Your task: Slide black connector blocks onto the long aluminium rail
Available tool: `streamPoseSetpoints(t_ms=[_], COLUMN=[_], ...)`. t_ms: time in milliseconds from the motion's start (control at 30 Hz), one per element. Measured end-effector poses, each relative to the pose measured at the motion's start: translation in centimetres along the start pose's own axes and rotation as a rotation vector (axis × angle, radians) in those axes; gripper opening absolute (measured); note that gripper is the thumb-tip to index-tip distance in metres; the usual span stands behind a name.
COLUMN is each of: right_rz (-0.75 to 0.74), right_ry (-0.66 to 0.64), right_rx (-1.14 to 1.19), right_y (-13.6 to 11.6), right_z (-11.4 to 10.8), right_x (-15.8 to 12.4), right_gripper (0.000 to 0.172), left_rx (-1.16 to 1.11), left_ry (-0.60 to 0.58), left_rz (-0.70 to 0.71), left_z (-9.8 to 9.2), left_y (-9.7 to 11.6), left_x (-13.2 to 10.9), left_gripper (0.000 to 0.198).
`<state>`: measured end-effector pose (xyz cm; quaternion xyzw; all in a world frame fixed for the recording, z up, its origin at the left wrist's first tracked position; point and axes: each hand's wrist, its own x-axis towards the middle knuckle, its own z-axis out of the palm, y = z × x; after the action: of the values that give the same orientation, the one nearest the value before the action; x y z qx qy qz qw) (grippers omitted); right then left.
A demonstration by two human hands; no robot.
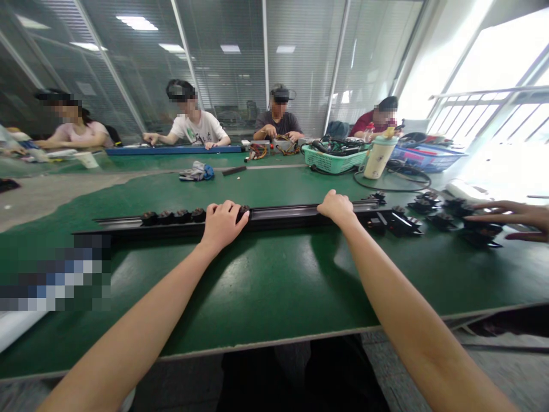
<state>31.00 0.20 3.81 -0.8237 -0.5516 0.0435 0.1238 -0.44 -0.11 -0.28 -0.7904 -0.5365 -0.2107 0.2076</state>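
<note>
Both forearms reach from the near edge to a long black rail (pixel 291 213) lying crosswise on the green table (pixel 257 286). At its left, four black blocks (pixel 174 216) sit in a row on the rail. The left hand (pixel 223 222) is curled over the rail just beside them, fingertips on a fifth block (pixel 243 211). The right hand (pixel 338 206) grips the rail further along, fingers bent over its far edge. Judging by this, about five are mounted, and many loose blocks (pixel 422 205) lie past the rail's right end (a co-worker's hand (pixel 512 218), spread, rests among them). Beyond are a basket (pixel 330 163) and bottle (pixel 380 155), four seated people, a glass wall, and bright windows on the right.
</note>
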Motion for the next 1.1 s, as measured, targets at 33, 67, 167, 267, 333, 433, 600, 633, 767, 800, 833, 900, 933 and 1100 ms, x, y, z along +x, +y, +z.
streamPoseSetpoints(t_ms=[33, 67, 167, 267, 333, 433, 600, 633, 767, 800, 833, 900, 933, 1100], right_rz=[-0.005, -0.011, -0.048, -0.089, -0.118, -0.167, -0.207, -0.212, -0.242, -0.251, -0.259, -0.27, -0.274, -0.295], right_ry=[-0.01, -0.021, -0.05, -0.057, -0.056, -0.059, -0.026, -0.012, 0.018, 0.024, 0.033, 0.047, 0.051, 0.054], right_rx=[-0.004, -0.01, -0.038, -0.056, -0.063, -0.074, -0.08, -0.079, -0.081, -0.08, -0.077, -0.064, -0.059, -0.066], right_y=[0.0, 0.1, 0.5, 1.0, 1.5, 2.1, 2.8, 2.8, 3.1, 3.1, 3.2, 3.4, 3.6, 4.1], right_z=[-0.1, -0.1, -0.1, 0.0, 0.1, 0.3, 0.5, 0.5, 0.5, 0.5, 0.5, 0.6, 0.7, 0.8], right_x=[0.1, 0.3, 0.8, 1.2, 1.4, 1.5, 1.1, 1.0, 0.2, 0.0, 0.0, 0.0, 0.1, 0.8], right_gripper=[0.057, 0.057, 0.055, 0.053, 0.051, 0.05, 0.048, 0.047, 0.042, 0.041, 0.041, 0.043, 0.044, 0.044], left_rx=[-0.004, -0.009, -0.023, -0.03, -0.029, -0.021, -0.024, -0.024, -0.02, -0.023, -0.025, -0.034, -0.038, -0.026], left_ry=[0.0, 0.0, -0.002, -0.009, -0.013, -0.017, -0.02, -0.014, -0.034, -0.038, -0.038, -0.031, -0.027, -0.019], left_rz=[0.0, 0.0, -0.008, -0.014, -0.013, -0.013, -0.009, -0.014, -0.015, -0.016, -0.018, -0.021, -0.021, -0.015], left_z=[0.0, 0.0, 0.0, 0.0, -0.1, -0.1, -0.1, -0.1, -0.3, -0.3, -0.4, -0.5, -0.5, -0.4], left_y=[0.0, 0.0, 0.0, 0.0, 0.0, 0.1, 0.1, 0.1, 0.2, 0.2, 0.3, 0.3, 0.3, 0.2], left_x=[0.0, 0.0, 0.1, 0.1, 0.1, 0.1, 0.1, 0.1, 0.2, 0.2, 0.2, 0.1, 0.1, 0.1], left_gripper=[0.049, 0.048, 0.047, 0.049, 0.05, 0.051, 0.052, 0.052, 0.05, 0.05, 0.049, 0.048, 0.048, 0.048])
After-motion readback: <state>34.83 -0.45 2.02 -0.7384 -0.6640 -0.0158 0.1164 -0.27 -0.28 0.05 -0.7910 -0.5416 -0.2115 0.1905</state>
